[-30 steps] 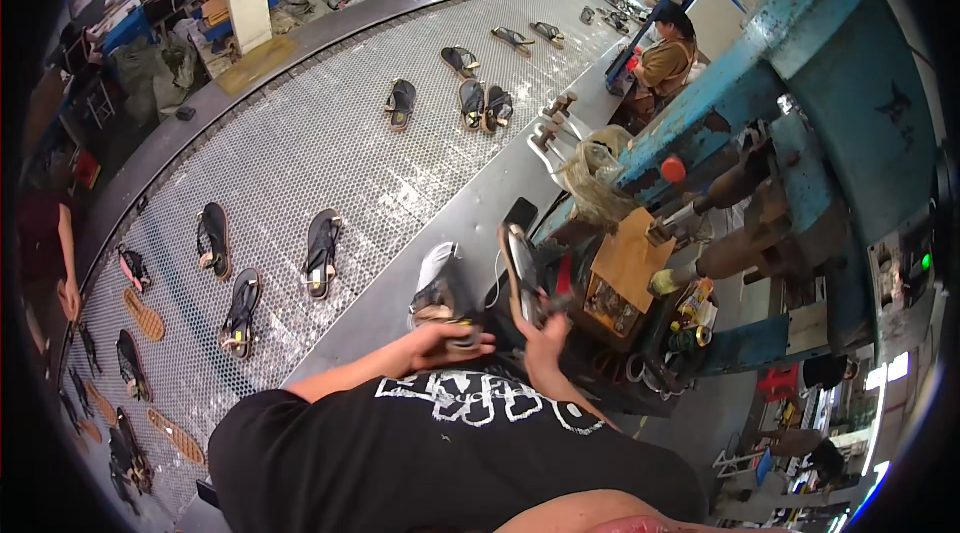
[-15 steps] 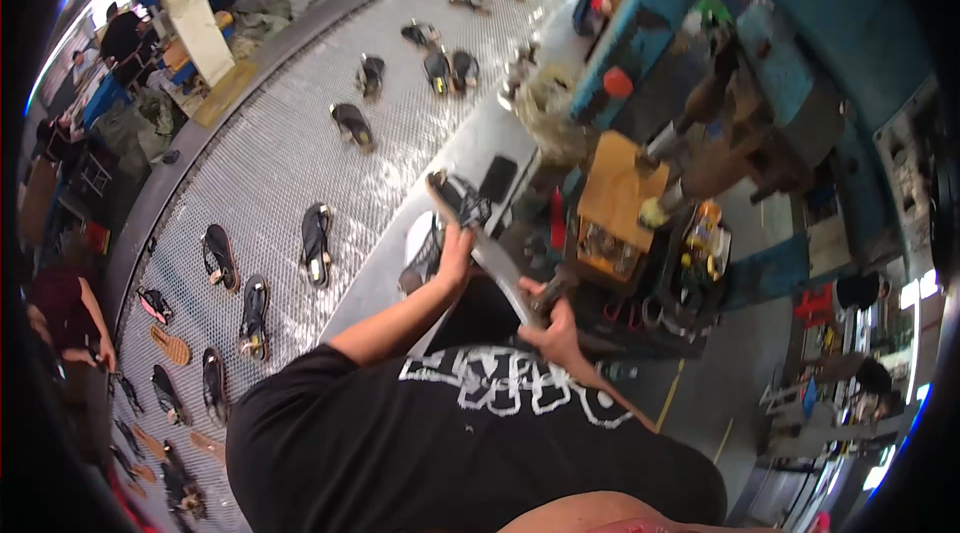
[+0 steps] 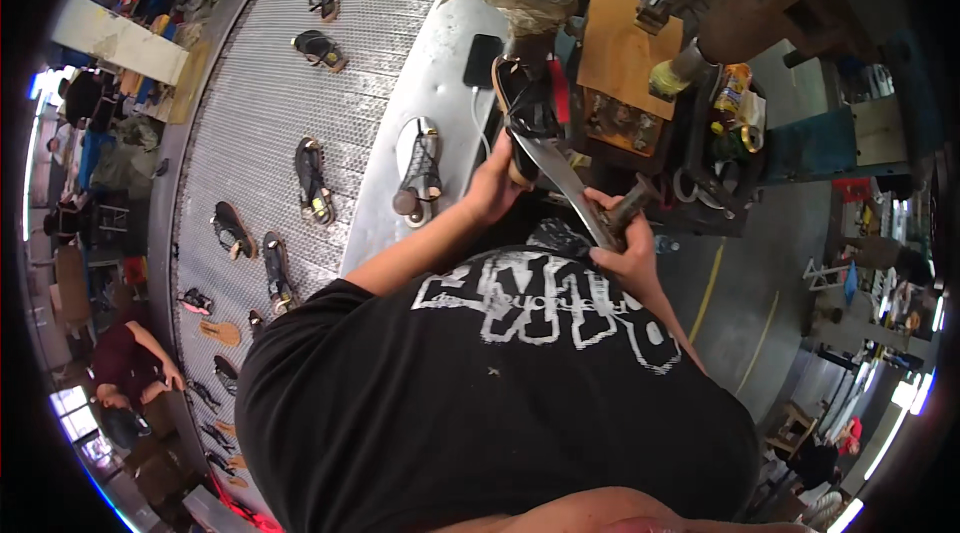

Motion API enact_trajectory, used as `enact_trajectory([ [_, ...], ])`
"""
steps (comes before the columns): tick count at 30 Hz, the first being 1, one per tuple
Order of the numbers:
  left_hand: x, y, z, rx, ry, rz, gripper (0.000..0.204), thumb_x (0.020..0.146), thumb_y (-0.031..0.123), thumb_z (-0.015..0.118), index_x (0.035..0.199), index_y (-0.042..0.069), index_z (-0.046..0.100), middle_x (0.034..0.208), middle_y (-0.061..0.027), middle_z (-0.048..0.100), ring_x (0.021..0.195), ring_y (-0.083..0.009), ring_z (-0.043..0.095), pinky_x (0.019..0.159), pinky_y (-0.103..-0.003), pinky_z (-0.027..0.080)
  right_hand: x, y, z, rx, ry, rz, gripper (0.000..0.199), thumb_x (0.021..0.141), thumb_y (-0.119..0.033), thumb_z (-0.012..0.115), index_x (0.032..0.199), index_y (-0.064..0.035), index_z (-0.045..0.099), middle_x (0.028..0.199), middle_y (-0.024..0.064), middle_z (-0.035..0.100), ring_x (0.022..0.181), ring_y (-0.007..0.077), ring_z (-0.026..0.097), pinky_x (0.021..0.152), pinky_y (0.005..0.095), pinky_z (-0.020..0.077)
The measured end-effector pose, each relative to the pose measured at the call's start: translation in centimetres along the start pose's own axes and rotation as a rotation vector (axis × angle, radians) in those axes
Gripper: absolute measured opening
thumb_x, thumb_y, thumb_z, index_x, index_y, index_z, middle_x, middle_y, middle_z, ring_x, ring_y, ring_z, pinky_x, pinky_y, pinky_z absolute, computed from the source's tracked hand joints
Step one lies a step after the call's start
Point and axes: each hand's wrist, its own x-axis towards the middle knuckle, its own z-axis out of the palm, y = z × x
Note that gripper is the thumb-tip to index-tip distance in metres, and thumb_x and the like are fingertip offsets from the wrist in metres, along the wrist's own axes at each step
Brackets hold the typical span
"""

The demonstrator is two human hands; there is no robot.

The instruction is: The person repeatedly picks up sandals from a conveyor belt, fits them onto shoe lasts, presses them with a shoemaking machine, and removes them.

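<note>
Notably, both grips were occupied. Left hand [image 3: 494, 183]: clamped round the near end of a black sandal [image 3: 537, 116], which was held up just beyond the near-right edge of the metal bench [image 3: 385, 193], strap side partly in view. Right hand [image 3: 628, 245]: fingers and thumb together on the near end of a flat metal tool [image 3: 570, 185], its stubby post [image 3: 632, 199] jutting to the right. Far end of the tool lay against the straps; could not tell how deep it sat.

Handling (judged): sandal light, sole bendy but springy, straps soft and likely to twist or snag if pulled. Best hold: sole edges at the near end, straps left free. Tool probably heavier, rigid and slick along its flat face; post looked the surer hold.

Surroundings: second sandal [image 3: 427, 168] on the bench, left of the left hand; dark phone [image 3: 483, 60] farther off; more sandals on the mesh surface [image 3: 255, 113] to the left.
</note>
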Motion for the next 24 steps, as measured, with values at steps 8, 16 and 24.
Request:
enact_trajectory([
  [8, -1.1, -4.6, 3.2, 0.087, -0.2, -0.069, 0.078, 0.099, 0.042, 0.043, 0.148, 0.028, -0.016, 0.143, -0.0021, 0.032, 0.108, -0.0165, 0.05, 0.076, -0.031, 0.046, 1.8, 3.5, 1.9, -0.161, 0.238, -0.109, 0.071, 0.069, -0.003, 0.072, 0.131, -0.0021, 0.038, 0.121, 0.0087, 0.048, 0.111, 0.0192, 0.05, 0.1, 0.0322, 0.0369],
  [16, 3.3, -4.6, 3.5, 0.308, -0.366, -0.023, 0.069, 0.102, 0.027, 0.037, 0.149, 0.022, -0.013, 0.147, -0.0069, 0.028, 0.13, -0.0212, 0.038, 0.105, -0.035, 0.034, 2.4, 4.7, 1.5, 0.111, 0.298, -0.081, 0.071, 0.073, 0.005, 0.066, 0.135, -0.0023, 0.032, 0.122, 0.0072, 0.046, 0.11, 0.0158, 0.049, 0.097, 0.032, 0.0397],
  [24, 1.8, -0.8, 2.6, 0.547, -0.39, -0.312, 0.066, 0.099, 0.04, 0.043, 0.151, 0.012, 0.013, 0.116, -0.0081, 0.059, 0.091, -0.0134, 0.061, 0.069, -0.025, 0.048, 8.8, 9.0, -3.9, -0.551, 0.544, -0.264, 0.074, 0.069, -0.004, 0.071, 0.134, -0.0005, 0.036, 0.123, 0.0175, 0.051, 0.114, 0.0296, 0.052, 0.095, 0.0359, 0.0414],
])
